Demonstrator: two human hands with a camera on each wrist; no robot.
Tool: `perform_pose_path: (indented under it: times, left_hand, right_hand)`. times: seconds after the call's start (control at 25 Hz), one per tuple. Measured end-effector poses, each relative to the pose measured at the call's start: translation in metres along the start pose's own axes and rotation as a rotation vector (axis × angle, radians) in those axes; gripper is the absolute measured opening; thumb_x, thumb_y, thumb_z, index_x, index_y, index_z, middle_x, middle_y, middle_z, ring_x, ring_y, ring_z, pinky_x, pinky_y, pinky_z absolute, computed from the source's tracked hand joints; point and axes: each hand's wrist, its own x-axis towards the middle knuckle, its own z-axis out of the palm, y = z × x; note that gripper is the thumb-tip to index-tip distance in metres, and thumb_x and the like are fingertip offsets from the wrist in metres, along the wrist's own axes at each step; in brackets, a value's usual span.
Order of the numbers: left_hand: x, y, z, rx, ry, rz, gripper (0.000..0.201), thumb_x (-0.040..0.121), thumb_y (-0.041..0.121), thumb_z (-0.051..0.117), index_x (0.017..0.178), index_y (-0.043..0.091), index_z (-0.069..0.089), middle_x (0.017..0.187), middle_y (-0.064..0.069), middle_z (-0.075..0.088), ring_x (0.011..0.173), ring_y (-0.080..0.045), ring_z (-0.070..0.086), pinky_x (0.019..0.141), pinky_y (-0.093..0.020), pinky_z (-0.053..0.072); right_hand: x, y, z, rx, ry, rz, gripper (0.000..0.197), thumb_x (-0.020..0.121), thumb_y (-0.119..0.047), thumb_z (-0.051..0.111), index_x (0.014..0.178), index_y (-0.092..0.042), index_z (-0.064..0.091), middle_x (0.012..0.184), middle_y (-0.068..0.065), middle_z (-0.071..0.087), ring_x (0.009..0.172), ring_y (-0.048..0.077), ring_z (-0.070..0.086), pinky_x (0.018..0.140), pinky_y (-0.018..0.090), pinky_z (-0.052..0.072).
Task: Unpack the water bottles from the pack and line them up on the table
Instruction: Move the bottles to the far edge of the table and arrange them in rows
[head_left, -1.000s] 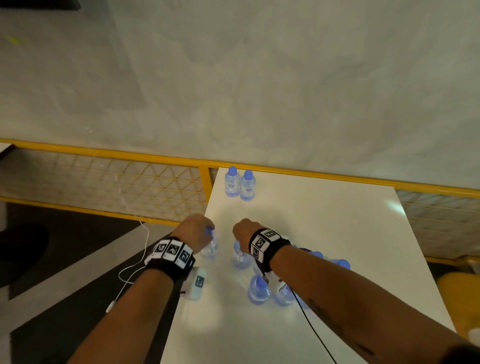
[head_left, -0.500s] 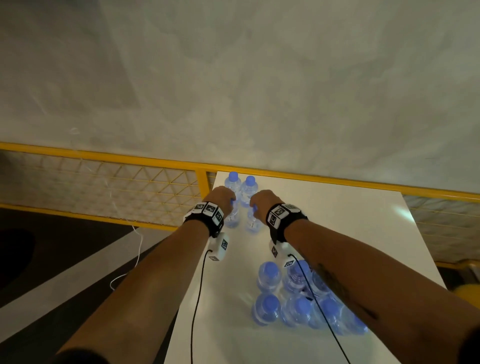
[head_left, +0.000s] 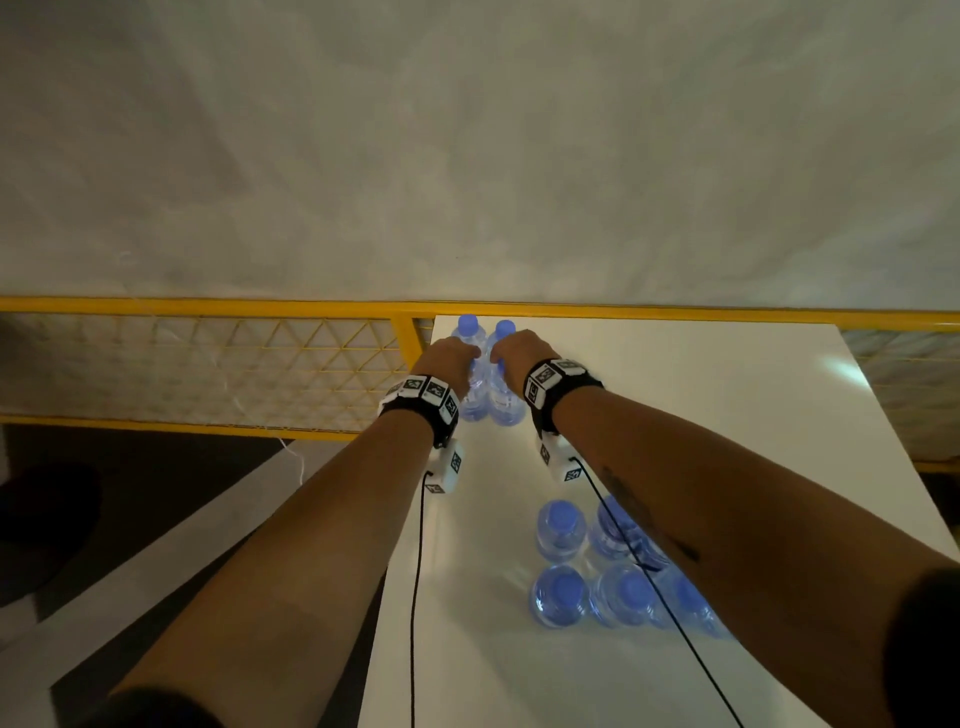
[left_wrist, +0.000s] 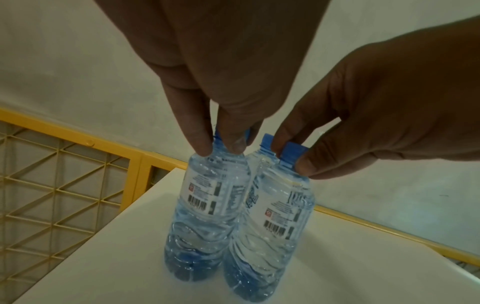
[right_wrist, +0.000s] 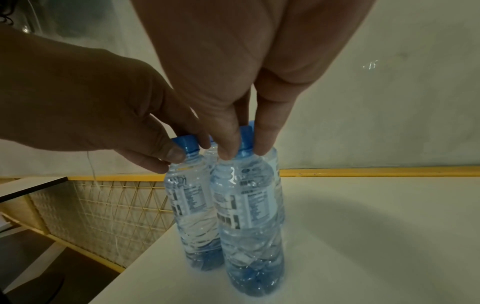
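Two clear water bottles with blue caps stand side by side near the far left corner of the white table. My left hand pinches the cap of the left bottle. My right hand pinches the cap of the right bottle. Both bottoms appear to rest on the table. Just beyond them stand two more bottles, close to the far edge. Several bottles remain clustered nearer me, partly hidden under my right forearm.
A yellow mesh railing runs along the far edge and past the table's left side, with a grey wall behind it. The table's left edge lies close to the held bottles. Black cables hang from both wrists.
Both hands carried a bottle each from beside the cluster to the far left corner. The bottles now stand just in front of the two earlier ones.
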Motion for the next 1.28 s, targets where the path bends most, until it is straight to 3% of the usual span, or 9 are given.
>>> perform_pose_path:
  times: [0.32, 0.48, 0.64, 0.76, 0.84, 0.96, 1.04, 1.16, 1.28]
  left_hand:
    - [0.003, 0.002, -0.001, 0.014, -0.032, -0.051, 0.04, 0.101, 0.016, 0.059, 0.141, 0.016, 0.06, 0.134, -0.013, 0.065, 0.122, -0.03, 0.062, 0.106, -0.034, 0.047]
    - [-0.001, 0.002, -0.009, 0.04, -0.083, -0.044, 0.042, 0.097, 0.009, 0.059, 0.138, 0.018, 0.061, 0.134, -0.012, 0.063, 0.122, -0.03, 0.061, 0.102, -0.036, 0.048]
    - [-0.014, 0.002, -0.018, 0.016, -0.098, -0.097, 0.046, 0.096, 0.012, 0.062, 0.141, 0.019, 0.057, 0.137, -0.011, 0.061, 0.124, -0.031, 0.058, 0.102, -0.039, 0.049]
    - [-0.051, 0.009, -0.025, -0.062, 0.085, -0.136, 0.07, 0.091, 0.032, 0.071, 0.153, 0.023, 0.04, 0.143, -0.009, 0.051, 0.128, -0.033, 0.05, 0.103, -0.046, 0.049]
    - [-0.094, 0.023, -0.023, -0.163, 0.171, -0.143, 0.056, 0.091, 0.039, 0.069, 0.141, 0.023, 0.052, 0.133, -0.005, 0.055, 0.122, -0.029, 0.053, 0.098, -0.045, 0.051]
    - [-0.179, 0.06, -0.003, -0.322, -0.073, -0.029, 0.035, 0.084, 0.06, 0.063, 0.106, 0.032, 0.065, 0.102, 0.009, 0.065, 0.096, -0.018, 0.065, 0.086, -0.036, 0.053]
    - [-0.232, 0.094, 0.009, -0.358, -0.242, 0.037, 0.048, 0.077, 0.072, 0.06, 0.109, 0.037, 0.064, 0.102, 0.012, 0.063, 0.091, -0.012, 0.065, 0.084, -0.035, 0.054]
    - [-0.269, 0.138, 0.031, -0.277, -0.267, 0.144, 0.054, 0.081, 0.062, 0.063, 0.129, 0.038, 0.057, 0.121, 0.01, 0.057, 0.105, -0.017, 0.063, 0.088, -0.03, 0.052]
    - [-0.266, 0.15, 0.042, -0.305, -0.226, 0.117, 0.028, 0.092, 0.036, 0.06, 0.118, 0.026, 0.065, 0.113, 0.002, 0.056, 0.101, -0.024, 0.063, 0.083, -0.031, 0.048]
  right_hand:
    - [0.002, 0.0, -0.004, 0.005, -0.049, 0.001, 0.022, 0.084, -0.024, 0.06, 0.099, -0.009, 0.066, 0.101, 0.016, 0.07, 0.088, 0.032, 0.067, 0.073, 0.033, 0.047]
    - [0.001, 0.001, -0.001, 0.045, -0.072, -0.005, 0.021, 0.078, -0.026, 0.062, 0.094, -0.014, 0.061, 0.106, 0.014, 0.068, 0.095, 0.032, 0.066, 0.084, 0.038, 0.05]
    - [-0.008, 0.009, -0.006, -0.071, -0.102, -0.113, 0.013, 0.081, -0.029, 0.064, 0.078, -0.017, 0.06, 0.097, 0.012, 0.067, 0.083, 0.03, 0.064, 0.087, 0.042, 0.053]
    - [-0.031, 0.017, -0.03, -0.305, -0.096, -0.362, 0.034, 0.083, -0.031, 0.071, 0.113, -0.017, 0.062, 0.125, 0.01, 0.06, 0.107, 0.03, 0.062, 0.096, 0.04, 0.049]
    - [-0.064, 0.034, -0.051, -0.544, -0.08, -0.547, 0.048, 0.083, -0.03, 0.074, 0.127, -0.016, 0.059, 0.129, 0.007, 0.059, 0.116, 0.028, 0.059, 0.097, 0.032, 0.042]
    - [-0.124, 0.079, -0.07, -0.742, -0.331, -0.563, 0.039, 0.086, -0.028, 0.07, 0.124, -0.019, 0.065, 0.124, 0.003, 0.063, 0.114, 0.022, 0.058, 0.092, 0.022, 0.038]
    - [-0.147, 0.111, -0.063, -0.862, -0.441, -0.54, 0.034, 0.085, -0.027, 0.066, 0.119, -0.022, 0.065, 0.119, 0.004, 0.061, 0.112, 0.025, 0.058, 0.092, 0.03, 0.044]
    - [-0.148, 0.123, -0.045, -0.955, -0.468, -0.538, 0.018, 0.085, -0.025, 0.059, 0.101, -0.02, 0.066, 0.107, 0.007, 0.057, 0.099, 0.031, 0.061, 0.079, 0.035, 0.047]
    - [-0.141, 0.126, -0.041, -0.944, -0.42, -0.539, 0.017, 0.089, -0.02, 0.057, 0.101, -0.014, 0.066, 0.111, 0.01, 0.054, 0.098, 0.032, 0.06, 0.077, 0.032, 0.041]
